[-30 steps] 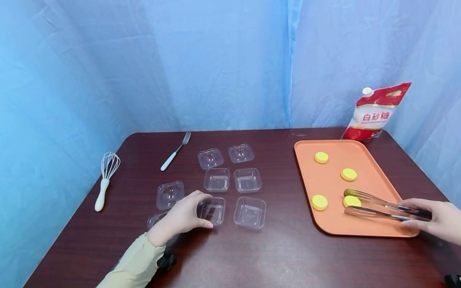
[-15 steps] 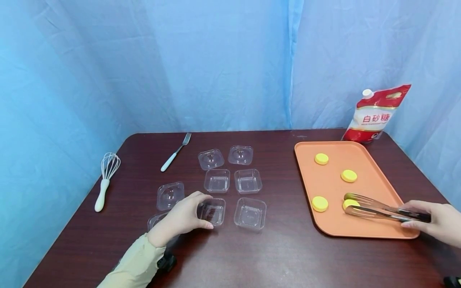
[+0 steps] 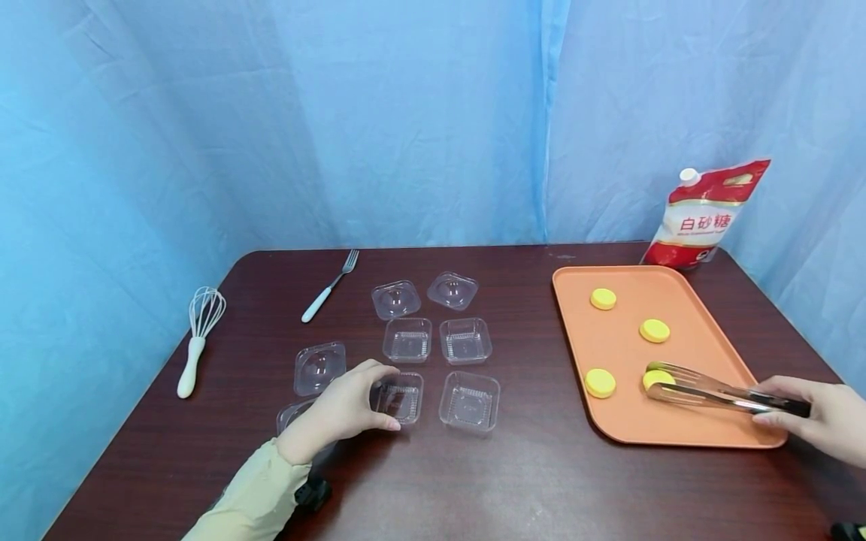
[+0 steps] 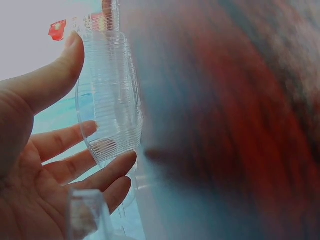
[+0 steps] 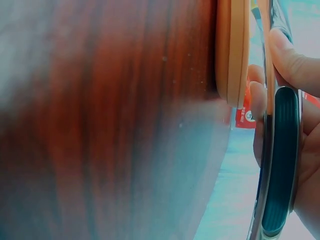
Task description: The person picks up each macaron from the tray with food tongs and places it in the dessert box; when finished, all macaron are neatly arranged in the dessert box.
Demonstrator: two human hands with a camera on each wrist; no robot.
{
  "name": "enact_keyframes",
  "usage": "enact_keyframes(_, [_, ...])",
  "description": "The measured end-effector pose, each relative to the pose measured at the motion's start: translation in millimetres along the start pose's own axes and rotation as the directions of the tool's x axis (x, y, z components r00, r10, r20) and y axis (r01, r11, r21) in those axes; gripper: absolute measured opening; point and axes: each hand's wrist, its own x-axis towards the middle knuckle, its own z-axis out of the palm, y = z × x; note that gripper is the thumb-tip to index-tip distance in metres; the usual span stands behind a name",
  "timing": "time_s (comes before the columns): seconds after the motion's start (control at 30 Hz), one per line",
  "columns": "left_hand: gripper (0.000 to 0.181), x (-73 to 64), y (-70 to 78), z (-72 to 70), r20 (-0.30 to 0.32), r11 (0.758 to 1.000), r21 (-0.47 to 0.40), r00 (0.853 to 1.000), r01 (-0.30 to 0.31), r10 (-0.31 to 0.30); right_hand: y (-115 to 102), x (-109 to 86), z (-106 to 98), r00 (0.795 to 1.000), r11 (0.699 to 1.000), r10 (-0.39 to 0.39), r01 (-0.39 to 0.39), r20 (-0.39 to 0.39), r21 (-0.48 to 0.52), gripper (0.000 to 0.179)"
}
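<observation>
My left hand (image 3: 341, 406) holds a small clear plastic box (image 3: 406, 398) on the dark table, thumb at its near side and fingers at the far side. In the left wrist view the box (image 4: 107, 85) stands between thumb and fingers. At the right, my right hand (image 3: 822, 413) grips the black handles of metal tongs (image 3: 717, 397). Their tips lie either side of a yellow disc (image 3: 655, 378) on the orange tray (image 3: 622, 421). The tongs' handle (image 5: 281, 160) fills the palm in the right wrist view.
Several clear boxes (image 3: 470, 402) and domed lids (image 3: 395, 299) stand around the left hand. Other yellow discs (image 3: 600, 383) lie on the tray. A whisk (image 3: 196, 338) and a fork (image 3: 330, 287) lie at the left; a sugar pouch (image 3: 700, 218) stands behind the tray.
The tongs' tips have drawn together about the yellow disc. The back right lid has turned slightly. My left hand has stayed at its box.
</observation>
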Motion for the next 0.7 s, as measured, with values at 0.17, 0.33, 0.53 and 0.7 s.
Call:
enact_keyframes(0.17, [0.069,-0.5,0.5,0.1,0.001,1.000,-0.001,1.000,-0.006,0.006,-2.3,-0.8,-1.7,1.000,1.000,0.010,-0.009,-0.027,0.027,0.034])
enact_keyframes(0.33, [0.069,-0.3,0.1,-0.1,0.002,1.000,0.001,1.000,-0.006,0.006,-8.7,1.9,-2.8,0.998,1.000,-0.009,0.010,-0.066,0.029,0.035])
enact_keyframes(0.53, [0.069,0.4,-0.9,0.7,0.006,1.000,-0.003,1.000,0.000,0.000,-20.6,9.6,-6.8,0.995,0.999,-0.039,0.040,-0.089,0.009,0.035])
enact_keyframes(0.7, [0.069,0.5,-1.5,0.5,0.004,1.000,-0.002,1.000,-0.004,0.004,-31.8,17.3,-11.2,0.992,0.996,-0.073,0.078,-0.099,0.042,0.035])
